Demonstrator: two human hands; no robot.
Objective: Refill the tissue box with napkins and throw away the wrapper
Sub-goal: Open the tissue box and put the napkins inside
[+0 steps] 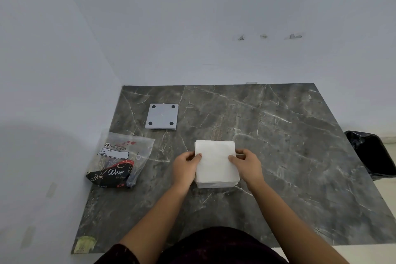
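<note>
Both hands, left [186, 166] and right [246, 164], clasp the napkins [215, 162] by opposite sides, squaring them over the box (mostly hidden). The wrapper [120, 159] lies aside.

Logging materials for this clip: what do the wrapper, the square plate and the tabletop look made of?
The wrapper looks like thin clear plastic film: glossy, crinkled, printed, see-through in places. The square plate seems rigid, matte and pale grey, with four dark round pads at its corners; plastic or painted metal, I cannot tell. The tabletop looks like polished dark grey marble or a marble-look laminate, with white veins.
</note>
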